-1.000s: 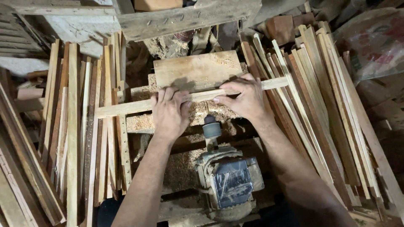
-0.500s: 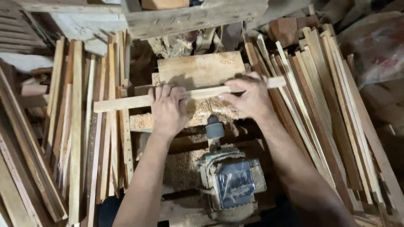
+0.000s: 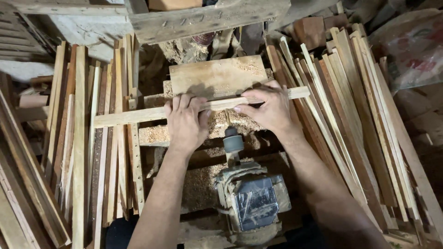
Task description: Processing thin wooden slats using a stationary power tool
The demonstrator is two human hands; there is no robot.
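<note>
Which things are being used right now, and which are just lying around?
In use: left hand, right hand, slat, board, motor.
Lying about: left slats, right slats, bag, beam.

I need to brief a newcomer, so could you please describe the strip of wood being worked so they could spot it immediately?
Find the grey motor at bottom centre; just above it lies a sawdust-covered board. The strip runs crosswise beneath that board, pressed down by both hands, while the other strips stand lengthwise in piles on either side.
</note>
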